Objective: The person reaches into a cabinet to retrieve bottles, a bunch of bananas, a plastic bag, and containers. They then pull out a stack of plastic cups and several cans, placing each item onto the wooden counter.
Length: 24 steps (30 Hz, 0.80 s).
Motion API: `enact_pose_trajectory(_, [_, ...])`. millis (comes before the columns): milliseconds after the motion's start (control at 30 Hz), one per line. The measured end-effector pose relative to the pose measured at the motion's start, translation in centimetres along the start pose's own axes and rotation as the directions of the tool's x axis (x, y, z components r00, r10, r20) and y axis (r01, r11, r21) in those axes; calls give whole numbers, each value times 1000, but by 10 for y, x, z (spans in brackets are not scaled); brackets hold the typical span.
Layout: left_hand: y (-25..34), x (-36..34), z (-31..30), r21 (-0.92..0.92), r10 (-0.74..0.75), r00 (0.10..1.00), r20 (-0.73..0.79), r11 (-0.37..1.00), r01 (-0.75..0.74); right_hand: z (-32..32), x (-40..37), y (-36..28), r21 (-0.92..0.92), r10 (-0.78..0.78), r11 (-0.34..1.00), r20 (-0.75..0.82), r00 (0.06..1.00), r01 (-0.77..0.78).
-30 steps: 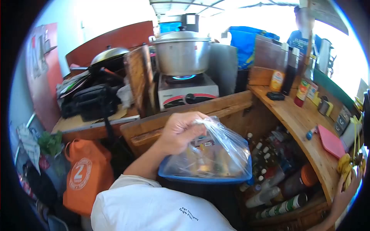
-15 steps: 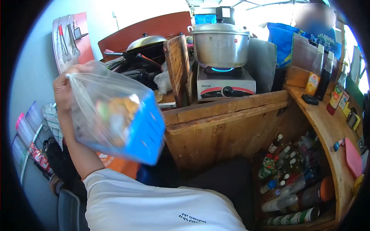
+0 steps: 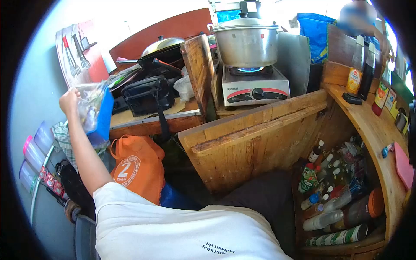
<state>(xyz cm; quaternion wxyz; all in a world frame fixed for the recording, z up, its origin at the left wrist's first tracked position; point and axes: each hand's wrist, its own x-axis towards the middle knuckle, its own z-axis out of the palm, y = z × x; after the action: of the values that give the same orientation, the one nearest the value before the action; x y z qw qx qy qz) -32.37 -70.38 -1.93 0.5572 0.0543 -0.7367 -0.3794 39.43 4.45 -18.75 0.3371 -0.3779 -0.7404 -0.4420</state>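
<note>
My left hand [image 3: 70, 102] is raised at the far left, its fingers closed on the top of a clear plastic bag [image 3: 88, 96]. A blue plastic basket [image 3: 104, 116] shows inside the bag, tilted, with mixed contents I cannot make out. The bag hangs by the left end of the wooden counter, close to a black bag [image 3: 147, 96] lying on it. Below and to the right is an orange drawstring bag [image 3: 141, 167] with a white print. My right hand is out of view.
A large lidded pot [image 3: 247, 45] stands over a blue flame on a gas stove [image 3: 255, 89]. A wooden panel [image 3: 255, 138] slants across the middle. Several bottles [image 3: 329, 173] fill a low shelf at right; sauce bottles [image 3: 355, 69] stand above. A person [image 3: 357, 19] is at the back right.
My left hand has carried the bagged basket away to the left and farther from me. The black bag and the orange bag now show more fully.
</note>
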Motion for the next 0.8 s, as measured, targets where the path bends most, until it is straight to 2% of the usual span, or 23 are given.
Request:
enact_pose_trajectory(33, [9, -8, 11, -8, 0, 1000, 5, 1000, 0, -1, -2, 0, 5, 5, 1000, -1, 1000, -5])
enact_pose_trajectory(100, [27, -23, 28, 257, -173, 985, -13, 951, 170, 0, -3, 0, 15, 14, 1000, 8, 1000, -14])
enact_pose_trajectory(133, [-10, 5, 52, 49, -292, 956, -3, 955, 292, 0, -3, 0, 17, 10, 1000, 9, 1000, -10])
enact_pose_trajectory(200, [-79, 58, 98, -373, -519, 855, 17, 790, 487, 1, 0, -1, 8, -5, 1000, 5, 1000, 5])
enact_pose_trajectory(267, [-81, 59, 98, -83, -481, 876, 26, 873, 481, 1, 1, -2, -42, -51, 998, -11, 999, 51])
enact_pose_trajectory(300, [-81, 60, 98, 210, -444, 895, 48, 880, 425, 0, 3, -1, -42, -55, 998, -10, 998, 54])
enact_pose_trajectory(333, [-99, 72, 106, 213, -445, 894, 47, 879, 426, 0, 5, 2, -43, -97, 994, -23, 995, 96])
enact_pose_trajectory(400, [-149, 103, 125, -35, -505, 861, 62, 861, 507, 0, 7, 3, -43, -144, 989, -31, 989, 143])
enact_pose_trajectory(433, [-148, 99, 128, -29, -505, 861, 62, 862, 507, 1, 7, 2, -25, -134, 991, -22, 991, 134])
enact_pose_trajectory(500, [-134, 81, 138, -108, -551, 798, 244, 802, 587, 0, 9, 0, -6, -124, 992, -6, 992, 124])
enact_pose_trajectory(533, [-134, 76, 143, -106, -550, 798, 246, 803, 586, 0, 10, -2, 31, -119, 992, -19, 993, 120])
enact_pose_trajectory(600, [-134, 65, 155, -181, -479, 779, 405, 793, 582, -1, 12, -3, 67, -115, 991, -28, 993, 116])
enact_pose_trajectory(700, [-141, 53, 171, -171, -528, 785, 323, 784, 597, -2, 11, -5, -15, -130, 991, -35, 991, 130])
enact_pose_trajectory(733, [-117, 24, 159, -128, -536, 777, 328, 790, 599, -1, 9, -6, -8, -71, 997, 20, 997, 72])
enact_pose_trajectory(767, [-140, 31, 164, -123, -536, 778, 327, 792, 597, 0, 7, -7, -3, -13, 1000, 76, 997, 14])
enact_pose_trajectory(800, [-184, 44, 173, -83, -439, 793, 422, 853, 516, 1, 7, -9, 3, -16, 1000, 77, 997, 16])
